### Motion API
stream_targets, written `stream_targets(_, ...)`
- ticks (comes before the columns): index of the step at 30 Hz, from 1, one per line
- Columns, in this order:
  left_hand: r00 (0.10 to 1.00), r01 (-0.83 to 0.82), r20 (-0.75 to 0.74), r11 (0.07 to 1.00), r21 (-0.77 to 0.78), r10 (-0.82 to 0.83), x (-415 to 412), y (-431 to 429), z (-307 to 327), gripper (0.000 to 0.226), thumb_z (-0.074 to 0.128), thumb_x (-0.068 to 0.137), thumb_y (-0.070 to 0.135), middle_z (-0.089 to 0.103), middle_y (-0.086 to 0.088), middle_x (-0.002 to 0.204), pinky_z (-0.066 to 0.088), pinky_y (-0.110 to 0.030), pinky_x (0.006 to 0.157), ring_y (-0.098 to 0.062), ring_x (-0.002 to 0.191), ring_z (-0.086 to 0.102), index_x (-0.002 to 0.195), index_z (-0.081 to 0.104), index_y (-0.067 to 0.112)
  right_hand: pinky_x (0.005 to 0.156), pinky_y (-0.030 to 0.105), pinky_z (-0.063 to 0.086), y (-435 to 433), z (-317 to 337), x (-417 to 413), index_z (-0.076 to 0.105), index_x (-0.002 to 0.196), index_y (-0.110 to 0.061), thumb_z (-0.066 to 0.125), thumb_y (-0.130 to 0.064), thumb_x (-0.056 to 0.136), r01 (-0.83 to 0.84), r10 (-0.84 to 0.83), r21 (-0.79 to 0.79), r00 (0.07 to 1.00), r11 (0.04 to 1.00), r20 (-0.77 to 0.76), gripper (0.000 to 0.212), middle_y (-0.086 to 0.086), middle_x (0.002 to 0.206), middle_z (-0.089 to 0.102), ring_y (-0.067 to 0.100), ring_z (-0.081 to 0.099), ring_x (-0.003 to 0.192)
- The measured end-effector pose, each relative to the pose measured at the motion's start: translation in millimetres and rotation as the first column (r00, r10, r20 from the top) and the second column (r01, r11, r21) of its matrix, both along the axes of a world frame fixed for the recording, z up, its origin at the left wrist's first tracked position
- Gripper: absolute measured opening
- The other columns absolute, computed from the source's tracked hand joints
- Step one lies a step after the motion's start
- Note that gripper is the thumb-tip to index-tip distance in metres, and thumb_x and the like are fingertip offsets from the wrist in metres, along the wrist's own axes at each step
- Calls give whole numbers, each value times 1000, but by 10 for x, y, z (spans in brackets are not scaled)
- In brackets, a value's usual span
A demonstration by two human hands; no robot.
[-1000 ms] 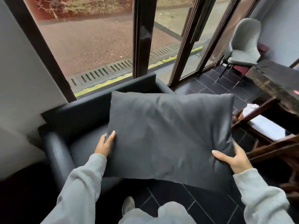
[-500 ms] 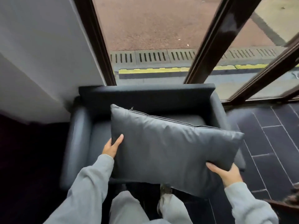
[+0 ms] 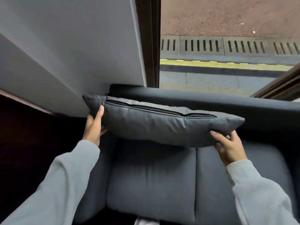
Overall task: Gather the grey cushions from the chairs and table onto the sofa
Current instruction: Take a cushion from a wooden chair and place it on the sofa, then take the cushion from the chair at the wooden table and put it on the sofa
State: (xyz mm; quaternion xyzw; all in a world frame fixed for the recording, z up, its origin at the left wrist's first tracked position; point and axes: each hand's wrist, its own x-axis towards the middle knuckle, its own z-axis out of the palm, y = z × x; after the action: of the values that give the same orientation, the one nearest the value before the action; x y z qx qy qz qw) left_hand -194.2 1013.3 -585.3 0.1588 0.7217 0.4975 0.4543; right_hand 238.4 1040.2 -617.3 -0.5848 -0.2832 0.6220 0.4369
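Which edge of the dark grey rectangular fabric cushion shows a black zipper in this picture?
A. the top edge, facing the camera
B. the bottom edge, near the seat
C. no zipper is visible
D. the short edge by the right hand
A: the black zipper runs along the upper edge of the dark grey cushion, which the left hand and right hand hold.

We are seeing a dark grey cushion (image 3: 162,127) with a black zip (image 3: 155,109) over a charcoal sofa (image 3: 151,181) with a black backrest; our sleeves (image 3: 65,184) are showing pale grey, the wall (image 3: 65,46) light grey, the window frame (image 3: 148,41) dark brown, the kerb stripe (image 3: 219,64) yellow, the paving (image 3: 227,15) reddish brown
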Motion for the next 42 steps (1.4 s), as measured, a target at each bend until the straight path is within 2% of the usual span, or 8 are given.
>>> stream_targets(8, 970, 127, -180, 974, -187, -161, -381, 628, -666, 109, 72, 56, 89, 49, 11, 153, 43, -50, 113, -14, 139, 48, 147, 43, 37, 94, 45, 59, 689, -447, -228, 66, 124, -38, 81, -29, 90, -27, 37, -66, 989, 997, 145, 38, -3, 129, 73, 14, 68, 124)
stream_targets(15, 947, 77, -296, 984, -163, -123, -363, 813, -805, 65, 72, 70, 77, 72, 12, 119, 52, -47, 104, -15, 116, 65, 119, 67, 34, 70, 31, 64, 826, -407, -466, 60, 119, -35, 83, -56, 78, 56, -14, -99, 925, 993, 379, 51, -7, 127, 66, 10, 67, 112)
stream_targets(20, 851, 107, -473, 956, -272, -230, -382, 1013, -991, 72, 64, 79, 75, 68, -8, 130, 45, -47, 107, -35, 127, 57, 126, 62, 21, 70, 33, 65, 852, -564, -528, 55, 124, -34, 82, -67, 73, 63, 11, -123, 855, 990, 519, 67, -17, 114, 61, 7, 64, 102)
stream_targets(24, 853, 58, -489, 964, -260, -183, -280, 1157, -1042, 75, 68, 83, 68, 64, -14, 137, 44, -45, 108, -38, 129, 55, 137, 56, 18, 83, 43, 65, 1039, -617, -630, 57, 120, -29, 88, -51, 76, 130, -62, -136, 906, 982, 418, 58, -7, 121, 66, 16, 68, 110)
stream_targets(27, 861, 9, -488, 962, -273, -147, -217, 1002, -1026, 81, 63, 86, 71, 57, -17, 146, 38, -45, 111, -39, 135, 48, 144, 49, 16, 80, 32, 64, 948, -584, -608, 52, 137, -27, 88, -43, 80, 142, -116, -118, 972, 983, 205, 69, -8, 129, 67, 12, 72, 115)
stream_targets(33, 838, 117, -457, 916, -385, -299, 145, 712, -792, 92, 44, 99, 64, 21, -18, 169, 17, -44, 124, -35, 154, 22, 164, 9, 9, 129, 44, 24, 498, -299, -396, 1, 169, -35, 76, -62, 86, -135, 209, -174, 823, 975, 528, 114, -5, 175, 20, 20, 24, 159)
stream_targets(37, 616, 409, -459, 758, -508, -640, 626, 510, -390, 102, 54, 94, 65, -3, -14, 172, 14, -48, 125, -37, 157, 8, 164, -4, 18, 125, 36, 14, 125, 164, -64, -5, 168, -37, 68, -60, 93, -203, 279, -192, 692, 960, 666, 107, 4, 178, -9, 22, 4, 163)
stream_targets(42, -36, 667, -579, 412, -621, -814, 1754, 196, 302, 89, 36, 97, 72, -6, 0, 173, 18, -56, 123, -34, 158, 0, 164, -3, 29, 129, 51, 15, -628, 917, 651, 3, 169, -35, 50, -71, 96, -173, 305, -254, 427, 952, 852, 94, 10, 175, -20, 34, 3, 162)
